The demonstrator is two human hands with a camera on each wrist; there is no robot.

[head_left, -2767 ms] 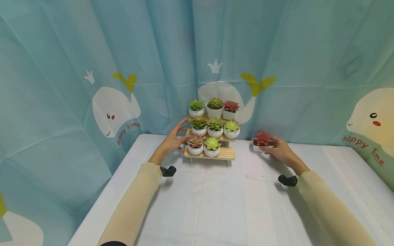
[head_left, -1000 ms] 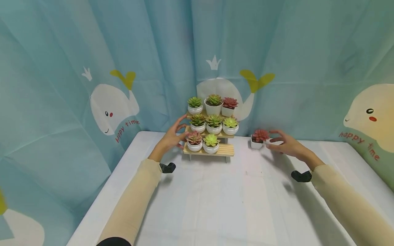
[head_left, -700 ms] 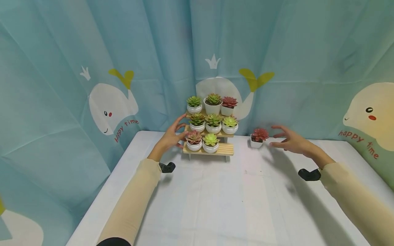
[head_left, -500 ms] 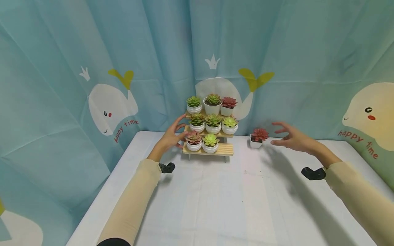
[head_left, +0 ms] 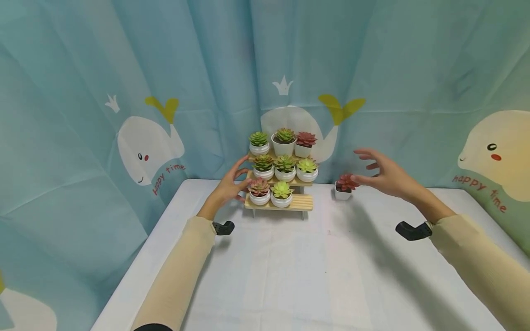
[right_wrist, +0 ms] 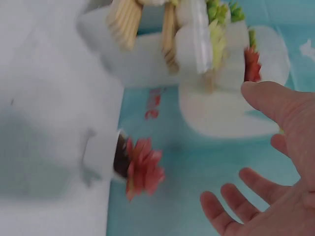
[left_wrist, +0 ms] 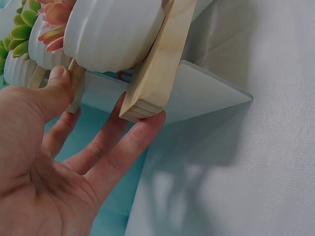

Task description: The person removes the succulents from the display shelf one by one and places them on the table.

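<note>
A three-tier wooden plant stand (head_left: 304, 202) bears several small succulents in white pots. My left hand (head_left: 225, 191) grips its left side: in the left wrist view the thumb and a finger close on the end of a middle plank (left_wrist: 77, 81), while other fingertips press the end of the lower plank (left_wrist: 162, 64). My right hand (head_left: 391, 177) is raised above the table to the right, fingers spread and holding nothing. Nearest to it is a red succulent (head_left: 343, 188) in a square white pot on the table. The right thumb overlaps its leaves in the head view.
The white-covered table (head_left: 290, 266) ends at a blue curtain (head_left: 223, 92) printed with whales. On the stand's lower tier sit a pink succulent (head_left: 259, 188) and a lime one (head_left: 282, 193). A dark red succulent (head_left: 305, 140) is at the top right.
My right hand let go of the red succulent's pot, drew back to the right, then rose and came leftward over it. The left hand stays on the stand.
</note>
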